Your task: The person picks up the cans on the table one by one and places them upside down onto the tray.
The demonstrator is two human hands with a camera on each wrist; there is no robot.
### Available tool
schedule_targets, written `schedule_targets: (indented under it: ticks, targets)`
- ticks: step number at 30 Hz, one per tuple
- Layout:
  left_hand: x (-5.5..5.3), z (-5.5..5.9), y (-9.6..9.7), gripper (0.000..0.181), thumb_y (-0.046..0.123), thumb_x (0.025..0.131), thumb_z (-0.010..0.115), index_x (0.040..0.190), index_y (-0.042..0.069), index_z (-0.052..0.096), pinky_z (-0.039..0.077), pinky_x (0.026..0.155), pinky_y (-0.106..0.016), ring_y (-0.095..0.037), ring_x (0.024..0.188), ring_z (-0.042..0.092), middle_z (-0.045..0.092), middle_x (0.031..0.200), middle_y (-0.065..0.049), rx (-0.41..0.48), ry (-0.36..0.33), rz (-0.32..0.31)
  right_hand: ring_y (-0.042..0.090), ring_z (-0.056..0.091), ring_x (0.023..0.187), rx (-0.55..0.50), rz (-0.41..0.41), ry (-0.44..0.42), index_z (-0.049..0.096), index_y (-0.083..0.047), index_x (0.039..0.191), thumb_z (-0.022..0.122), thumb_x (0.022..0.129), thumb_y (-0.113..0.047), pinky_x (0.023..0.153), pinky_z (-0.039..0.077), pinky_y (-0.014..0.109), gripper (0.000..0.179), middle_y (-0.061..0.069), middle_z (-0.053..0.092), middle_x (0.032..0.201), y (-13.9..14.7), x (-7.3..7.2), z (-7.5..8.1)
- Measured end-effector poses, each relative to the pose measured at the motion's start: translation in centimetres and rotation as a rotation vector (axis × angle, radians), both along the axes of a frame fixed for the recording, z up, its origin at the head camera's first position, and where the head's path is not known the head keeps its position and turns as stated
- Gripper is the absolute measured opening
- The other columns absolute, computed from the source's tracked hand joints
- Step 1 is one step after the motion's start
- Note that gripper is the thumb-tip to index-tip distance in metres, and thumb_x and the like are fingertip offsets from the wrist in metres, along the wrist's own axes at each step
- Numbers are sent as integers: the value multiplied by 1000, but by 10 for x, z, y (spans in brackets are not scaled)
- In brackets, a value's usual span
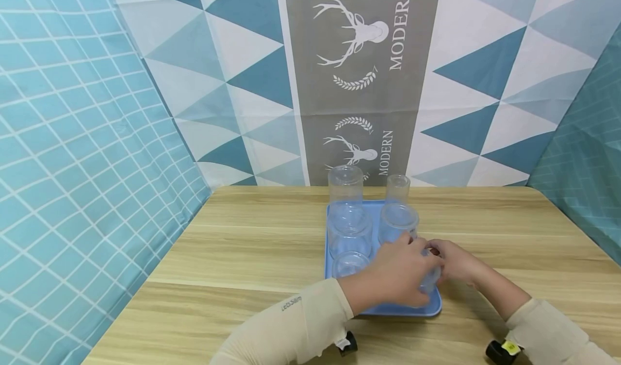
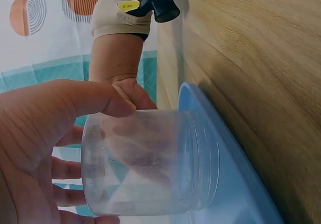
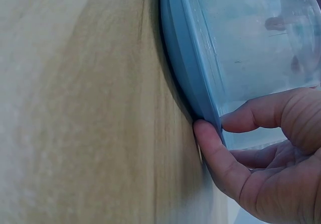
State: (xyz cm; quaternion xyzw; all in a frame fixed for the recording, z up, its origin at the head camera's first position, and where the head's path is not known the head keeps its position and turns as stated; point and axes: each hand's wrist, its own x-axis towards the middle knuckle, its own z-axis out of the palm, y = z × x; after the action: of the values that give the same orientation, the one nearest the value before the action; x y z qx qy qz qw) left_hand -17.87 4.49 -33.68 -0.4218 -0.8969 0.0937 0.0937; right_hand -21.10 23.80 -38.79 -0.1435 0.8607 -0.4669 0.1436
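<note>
My left hand [image 1: 400, 268] grips a clear plastic jar [image 1: 429, 284] at the front right of a blue tray [image 1: 402, 312]. In the left wrist view, thumb and fingers surround the jar's closed end, while its ridged neck [image 2: 195, 158] faces down at the tray. At the tray's right side my right hand [image 1: 451, 260] pinches the tray edge. The right wrist view shows its thumb inside the rim [image 3: 183, 48] and its index finger outside, close beside the jar. More clear containers stand on the tray, including a wide one [image 1: 399, 219] just behind the held jar.
A tall clear container [image 1: 345, 184] and a slim one [image 1: 398, 187] stand at the tray's back. Two wide ones, a middle jar [image 1: 349, 238] and a front jar [image 1: 349, 265], line its left side. Patterned cloth [image 1: 242, 84] hangs behind the wooden table [image 1: 233, 246].
</note>
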Motion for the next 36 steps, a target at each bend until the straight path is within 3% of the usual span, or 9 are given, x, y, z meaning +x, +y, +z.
schedule_targets:
  ticks: [9,13,19,25,28,31,36]
  targets:
    - [2,-1,1,62,57,79,69,137,45,50,53,70,-30,-14,123,43,44,141,11,-12,-43,26,45,53,108,22,-52,-7,35,23,133,66,61,20,65,56,38,79,38,48,124,-1,1,-3]
    - [2,0,-1,63,58,80,69,138,41,50,54,76,-31,-12,126,42,45,142,10,-8,-39,12,43,55,107,13,-61,-10,36,23,133,65,59,19,65,55,37,80,41,46,127,-2,2,-4]
    - [3,1,-9,70,63,82,64,142,31,49,50,92,-30,-12,128,45,48,140,7,28,-26,-17,29,61,91,-30,-51,-7,35,25,133,62,65,17,62,56,37,73,30,57,116,-3,4,-7]
    - [6,4,-21,74,63,86,61,145,22,44,49,94,-28,-14,126,48,50,138,3,127,-76,-32,23,60,83,-24,-65,54,44,23,127,64,68,12,57,55,33,63,15,63,97,-3,6,-11]
    - [9,6,-27,71,62,88,59,144,21,46,49,94,-28,-15,125,50,51,138,0,153,-63,-31,24,62,84,-18,-82,68,46,23,124,65,71,11,59,56,33,57,17,64,99,-3,8,-12]
    - [8,7,-37,67,58,90,59,141,17,49,48,96,-28,-16,122,52,53,137,-1,199,-13,-35,26,63,88,13,-102,115,47,20,126,65,79,8,61,56,32,51,22,63,106,-2,11,-10]
    - [1,7,-61,56,43,91,64,133,7,55,45,100,-33,-22,117,55,57,130,-9,378,139,-100,32,63,93,151,-150,412,52,11,129,65,86,4,70,57,38,46,24,59,115,-2,22,2]
